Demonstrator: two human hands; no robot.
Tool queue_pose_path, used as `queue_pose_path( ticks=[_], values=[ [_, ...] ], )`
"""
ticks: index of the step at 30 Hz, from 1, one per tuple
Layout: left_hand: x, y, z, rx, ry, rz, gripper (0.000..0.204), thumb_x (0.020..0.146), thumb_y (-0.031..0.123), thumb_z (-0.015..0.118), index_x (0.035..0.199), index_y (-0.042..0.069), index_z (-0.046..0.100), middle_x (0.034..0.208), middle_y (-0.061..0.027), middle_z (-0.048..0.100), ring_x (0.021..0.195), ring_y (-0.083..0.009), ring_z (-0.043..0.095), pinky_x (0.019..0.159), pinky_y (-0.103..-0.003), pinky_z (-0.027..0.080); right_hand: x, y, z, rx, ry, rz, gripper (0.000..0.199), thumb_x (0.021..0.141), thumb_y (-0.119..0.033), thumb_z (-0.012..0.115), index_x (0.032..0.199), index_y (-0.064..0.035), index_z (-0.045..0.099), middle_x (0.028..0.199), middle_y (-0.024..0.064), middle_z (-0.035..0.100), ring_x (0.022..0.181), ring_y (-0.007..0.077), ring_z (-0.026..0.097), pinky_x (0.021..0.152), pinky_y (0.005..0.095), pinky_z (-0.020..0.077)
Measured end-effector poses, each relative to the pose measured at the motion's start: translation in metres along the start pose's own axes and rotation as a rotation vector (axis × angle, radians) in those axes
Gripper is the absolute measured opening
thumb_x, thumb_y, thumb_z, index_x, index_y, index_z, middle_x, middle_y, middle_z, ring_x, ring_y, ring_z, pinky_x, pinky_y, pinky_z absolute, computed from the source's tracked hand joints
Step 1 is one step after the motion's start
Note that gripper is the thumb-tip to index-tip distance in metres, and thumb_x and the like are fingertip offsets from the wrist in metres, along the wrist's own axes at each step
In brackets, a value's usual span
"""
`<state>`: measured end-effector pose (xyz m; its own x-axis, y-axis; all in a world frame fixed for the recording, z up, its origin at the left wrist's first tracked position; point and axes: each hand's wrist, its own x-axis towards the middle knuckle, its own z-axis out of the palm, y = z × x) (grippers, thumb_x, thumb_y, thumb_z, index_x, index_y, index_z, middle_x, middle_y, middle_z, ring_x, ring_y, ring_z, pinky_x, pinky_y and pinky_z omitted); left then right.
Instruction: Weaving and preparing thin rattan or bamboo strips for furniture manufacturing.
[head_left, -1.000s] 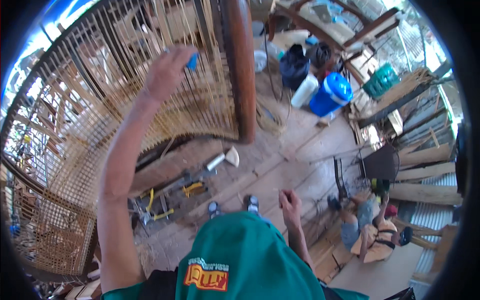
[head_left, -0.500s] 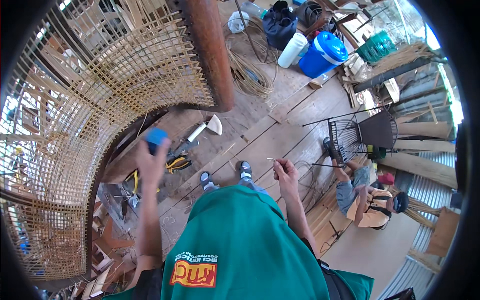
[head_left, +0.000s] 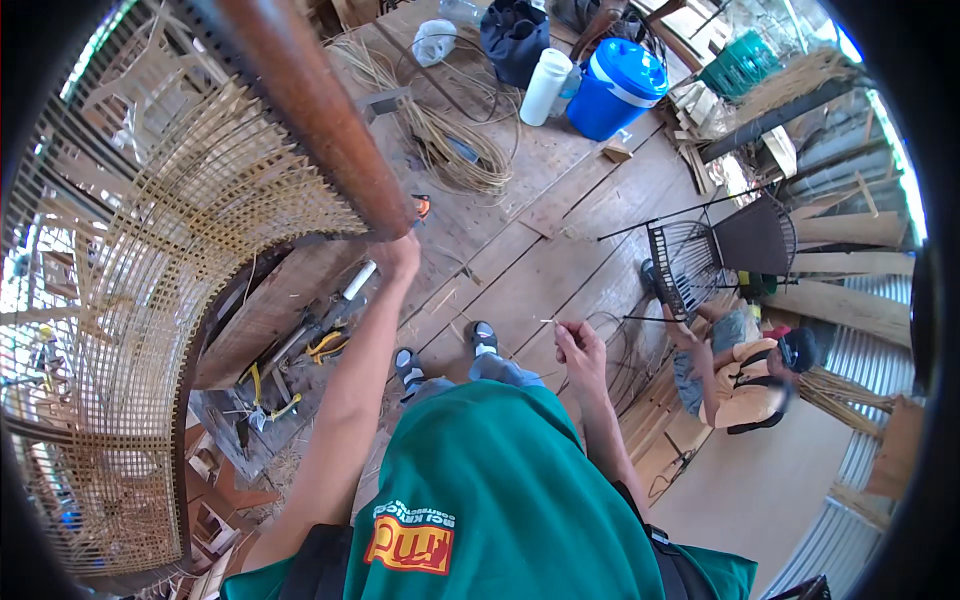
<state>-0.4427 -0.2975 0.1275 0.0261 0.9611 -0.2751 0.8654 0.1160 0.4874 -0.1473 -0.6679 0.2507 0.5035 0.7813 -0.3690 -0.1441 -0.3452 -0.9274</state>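
Note:
A large curved frame of brown wood (head_left: 330,120) with open woven cane (head_left: 225,170) fills the left side. My left hand (head_left: 398,258) is at the lower end of its thick wooden rail. The rail hides its fingers, so whether it holds anything does not show. Just past the rail's edge, a small orange and black thing (head_left: 422,206) is partly visible. Out in front of my body, my right hand (head_left: 580,350) is closed in a pinch on a short, thin, pale strip (head_left: 547,321), whose tip sticks out to the left.
Yellow-handled pliers (head_left: 328,345) and a white-handled tool (head_left: 359,280) lie beneath the frame. A cane coil (head_left: 465,160), white container (head_left: 546,88) and blue cooler (head_left: 618,90) are farther ahead. At right, a person (head_left: 745,380) sits by a dark chair (head_left: 700,260).
My left hand has moved forward and right to the rail's end; the blue thing it held is out of sight. The frame and surroundings have shifted in view. My right hand keeps its pinch.

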Motion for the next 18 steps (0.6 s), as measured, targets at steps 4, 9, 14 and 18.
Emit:
queue_pose_path(
  ticks=[4, 9, 14, 18],
  values=[
    [0.064, -0.031, 0.034, 0.006, 0.094, -0.265, 0.069, 0.124, 0.06, 0.058, 0.172, 0.013, 0.072, 0.172, -0.0262, 0.075, 0.166, -0.0504, 0.065, 0.145, -0.064, 0.042, 0.026, -0.001, -0.042, 0.038, 0.011, 0.048, 0.018, 0.124, -0.019, 0.082, 0.127, -0.001, 0.082, 0.098, -0.0018, 0.075, 0.078, 0.006, 0.065, 0.068, 0.0265, 0.0506],
    [-0.01, 0.047, 0.057, -0.004, 0.345, -0.03, 0.083, 0.119, 0.049, 0.079, 0.185, 0.006, 0.054, 0.191, -0.0253, 0.055, 0.177, -0.049, 0.051, 0.143, -0.064, 0.043, 0.076, 0.005, -0.111, 0.045, 0.073, 0.083, 0.019, 0.124, -0.02, 0.082, 0.125, -0.0017, 0.082, 0.097, -0.0024, 0.075, 0.076, 0.0057, 0.064, 0.067, 0.026, 0.0502],
    [-0.045, 0.046, 0.069, 0.211, 0.298, 0.009, 0.084, 0.106, 0.02, 0.095, 0.18, 0.012, 0.057, 0.187, -0.0212, 0.055, 0.171, -0.0473, 0.055, 0.136, -0.066, 0.048, 0.157, -0.007, -0.146, 0.078, 0.037, 0.06, 0.02, 0.124, -0.021, 0.083, 0.126, -0.0013, 0.082, 0.097, -0.0019, 0.075, 0.076, 0.0059, 0.065, 0.068, 0.0258, 0.0521],
    [-0.028, 0.068, 0.081, 0.256, 0.215, 0.17, 0.082, 0.101, 0.011, 0.096, 0.176, 0.012, 0.06, 0.178, -0.0176, 0.059, 0.166, -0.0474, 0.056, 0.133, -0.065, 0.051, 0.199, -0.022, -0.168, 0.095, 0.022, 0.059, 0.021, 0.124, -0.022, 0.084, 0.128, -0.001, 0.081, 0.097, -0.0017, 0.075, 0.077, 0.0063, 0.065, 0.069, 0.0259, 0.0521]
  ],
)
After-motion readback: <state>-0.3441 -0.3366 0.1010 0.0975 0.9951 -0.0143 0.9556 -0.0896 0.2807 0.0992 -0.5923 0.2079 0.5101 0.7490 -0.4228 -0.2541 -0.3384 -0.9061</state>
